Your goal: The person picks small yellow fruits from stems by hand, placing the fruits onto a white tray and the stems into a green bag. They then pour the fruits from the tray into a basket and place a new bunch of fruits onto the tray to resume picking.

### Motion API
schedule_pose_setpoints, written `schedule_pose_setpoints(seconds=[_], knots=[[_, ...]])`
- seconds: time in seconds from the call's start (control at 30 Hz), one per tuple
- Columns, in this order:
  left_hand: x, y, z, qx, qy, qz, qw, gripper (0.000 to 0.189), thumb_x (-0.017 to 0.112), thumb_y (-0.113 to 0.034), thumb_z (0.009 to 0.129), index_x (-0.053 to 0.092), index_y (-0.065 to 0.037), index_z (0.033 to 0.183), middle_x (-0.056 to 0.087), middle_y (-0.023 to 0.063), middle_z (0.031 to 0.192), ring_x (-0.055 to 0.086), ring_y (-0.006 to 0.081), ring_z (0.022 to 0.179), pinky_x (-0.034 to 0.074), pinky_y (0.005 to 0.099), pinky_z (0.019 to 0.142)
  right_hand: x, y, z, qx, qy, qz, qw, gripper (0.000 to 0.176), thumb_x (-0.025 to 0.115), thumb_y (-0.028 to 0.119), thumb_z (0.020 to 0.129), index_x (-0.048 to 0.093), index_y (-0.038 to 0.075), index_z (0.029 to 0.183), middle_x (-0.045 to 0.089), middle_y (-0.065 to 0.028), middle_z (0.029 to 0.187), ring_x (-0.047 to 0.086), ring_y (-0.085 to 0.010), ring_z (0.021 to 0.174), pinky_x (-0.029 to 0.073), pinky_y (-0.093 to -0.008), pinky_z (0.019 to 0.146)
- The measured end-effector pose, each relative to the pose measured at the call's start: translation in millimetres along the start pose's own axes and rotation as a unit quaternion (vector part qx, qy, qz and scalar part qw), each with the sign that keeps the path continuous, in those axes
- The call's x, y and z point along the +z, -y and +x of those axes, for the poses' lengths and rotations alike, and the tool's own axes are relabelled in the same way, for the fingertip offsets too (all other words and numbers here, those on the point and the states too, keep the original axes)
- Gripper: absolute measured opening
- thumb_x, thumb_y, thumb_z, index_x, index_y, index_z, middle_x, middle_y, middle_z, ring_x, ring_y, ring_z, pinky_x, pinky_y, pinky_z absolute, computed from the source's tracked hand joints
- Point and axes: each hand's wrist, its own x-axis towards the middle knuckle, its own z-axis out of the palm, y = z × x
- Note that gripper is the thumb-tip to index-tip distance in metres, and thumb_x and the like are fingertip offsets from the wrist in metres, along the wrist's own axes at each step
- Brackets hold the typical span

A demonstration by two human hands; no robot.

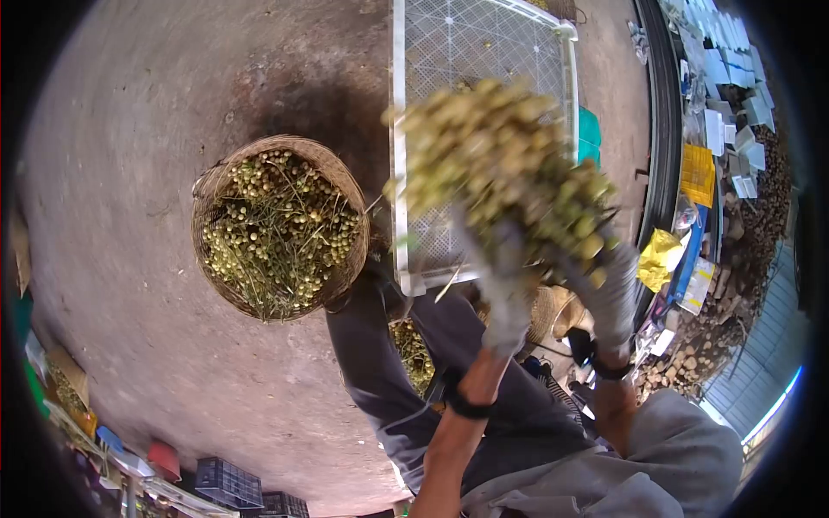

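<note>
A big bunch of small round yellow-brown fruits (509, 147) on stems, blurred by motion, hangs over the white mesh crate (440, 56). My left hand (508, 298), in a grey glove, grips the bunch from below. Closed against its lower right part is my right hand (613, 298), gloved too; the fruit partly hides the fingers of both. To the left stands a round wicker basket (220, 289) filled with similar fruits and thin stems.
More fruit (413, 354) shows between my legs. Another woven basket (548, 315) stands near my right hand. A dark rail (661, 129) runs along the right, with a yellow crate (698, 173) and stacked firewood beyond. Dark plastic crates (226, 483) sit at lower left.
</note>
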Motion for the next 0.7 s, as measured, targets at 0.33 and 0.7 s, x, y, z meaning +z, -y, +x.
schedule_pose_setpoints(seconds=[0.33,0.7], knots=[[42.3,119.8,207.5,0.192,0.042,0.268,0.943,0.060,0.057,-0.004,0.087,0.038,-0.015,0.143,0.031,0.0240,0.145,0.035,0.0350,0.133,0.038,0.0345,0.105,81.9,-209.5,159.2,0.137,-0.200,-0.194,0.950,0.050,0.068,0.049,0.080,0.065,0.011,0.112,0.068,-0.0161,0.084,0.066,-0.0328,0.072,0.052,-0.0402,0.063],[-144.6,41.6,83.0,0.089,-0.145,-0.179,0.969,0.028,0.052,-0.005,0.092,0.058,0.003,0.119,0.062,0.0098,0.118,0.060,0.0204,0.104,0.047,0.0319,0.094,128.0,-261.2,176.8,0.008,-0.105,-0.285,0.953,0.071,0.067,0.043,0.082,0.043,0.011,0.140,0.048,-0.0241,0.134,0.048,-0.0391,0.121,0.045,-0.0433,0.096]])
